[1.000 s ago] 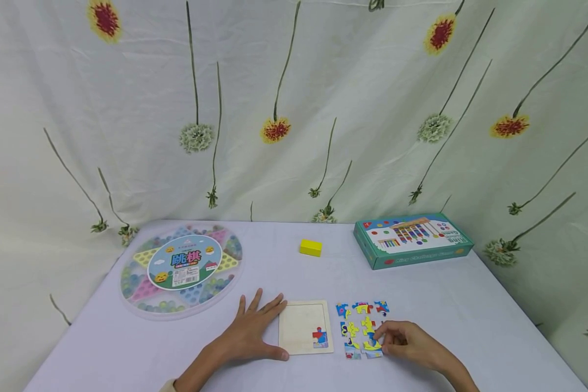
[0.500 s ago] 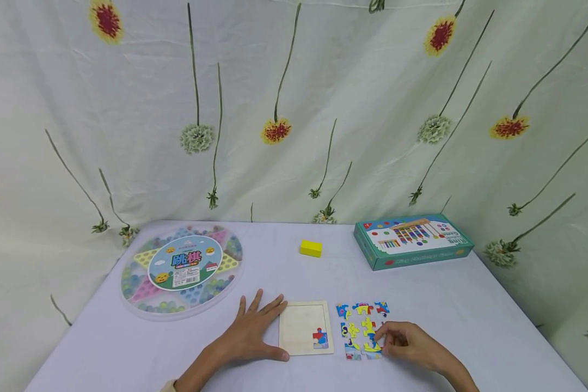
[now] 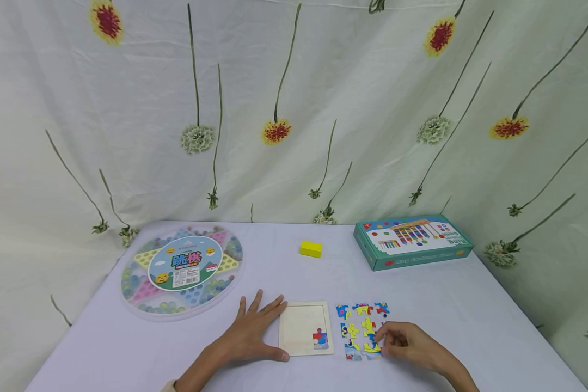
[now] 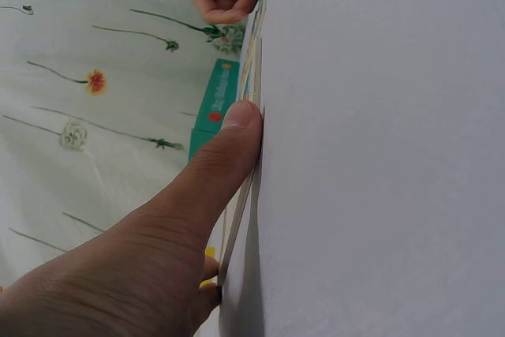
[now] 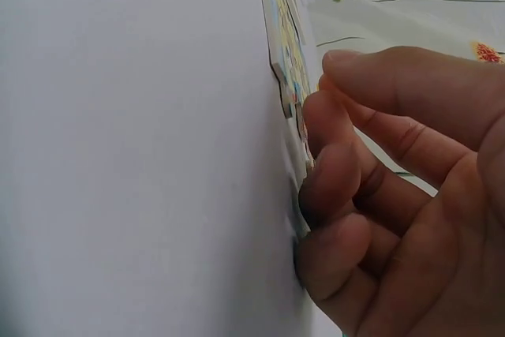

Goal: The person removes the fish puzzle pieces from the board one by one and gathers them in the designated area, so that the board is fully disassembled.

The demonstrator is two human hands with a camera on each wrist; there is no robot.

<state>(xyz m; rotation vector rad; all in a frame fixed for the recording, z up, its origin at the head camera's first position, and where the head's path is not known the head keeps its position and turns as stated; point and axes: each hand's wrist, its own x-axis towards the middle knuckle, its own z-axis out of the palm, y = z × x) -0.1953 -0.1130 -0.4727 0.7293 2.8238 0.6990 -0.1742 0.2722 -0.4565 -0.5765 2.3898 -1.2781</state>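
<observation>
A square wooden puzzle tray lies in front of me, with one red and blue jigsaw piece in its lower right corner. My left hand is spread at the tray's left side; its thumb touches the near edge, as the left wrist view shows. To the right of the tray, several loose jigsaw pieces, mostly yellow and blue, lie spaced in rows. Loosely curled, my right hand rests at their right side, fingertips right by the pieces. Nothing shows between its thumb and fingers in the right wrist view.
A round Chinese checkers set with coloured marbles lies at the left. Farther back is a small yellow block. A green game box lies at the back right. A flowered curtain hangs behind the white-covered table.
</observation>
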